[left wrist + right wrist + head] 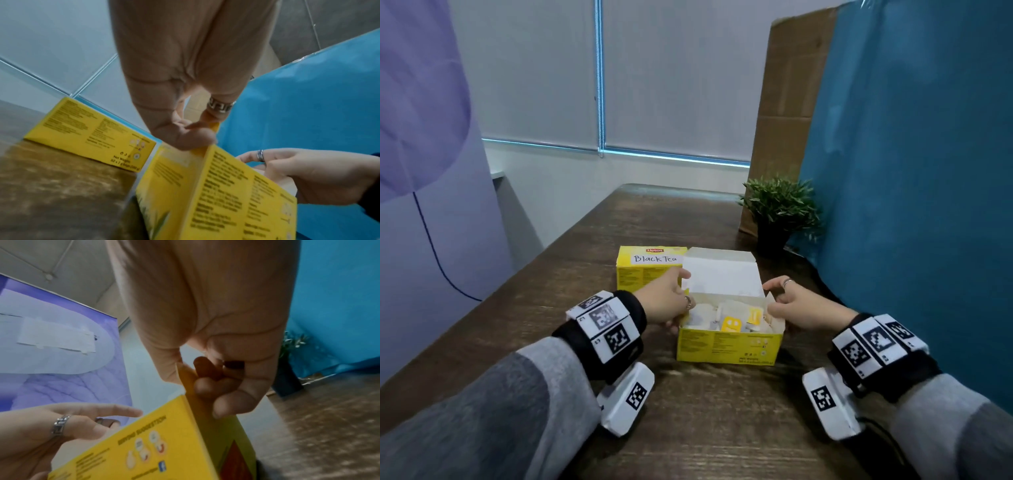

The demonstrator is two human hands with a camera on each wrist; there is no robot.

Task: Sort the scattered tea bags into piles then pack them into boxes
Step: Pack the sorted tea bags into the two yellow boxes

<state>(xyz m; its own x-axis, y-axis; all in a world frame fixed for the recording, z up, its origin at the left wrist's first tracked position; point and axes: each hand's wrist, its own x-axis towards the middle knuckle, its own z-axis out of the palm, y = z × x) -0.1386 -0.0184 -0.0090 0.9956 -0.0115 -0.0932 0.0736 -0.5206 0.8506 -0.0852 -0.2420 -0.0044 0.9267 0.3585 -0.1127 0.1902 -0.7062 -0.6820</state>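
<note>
Looks near the end imo: I see no loose tea bags on the table (688, 428), so sorting seems done and packing abt finished. Back box (643, 270), hand-labelled "Black Tea", sits shut at table centre, contents hidden, so can't confirm what's inside. Front box (729, 342) stands just in front of it and to the right, lid (722, 277) up, and is full of tea bags (732, 318): pale paper pouches w/ yellow tags, jumbled, filling it near the rim. Can't tell the type in there, no label in view. Left hand (671, 298) pinches the left side flap, thumb and fingers curled on the card edge, seen close in left wrist cam (185, 129). Right hand (801, 305) grips the right side flap the same way, fingers curled round the yellow edge (216, 378). My read: what's left is tuck both flaps in, fold lid down, close. Risk: bags poking up may snag the flaps or keep the lid from seating. Plant (780, 205) stands well behind, out of the way.
</note>
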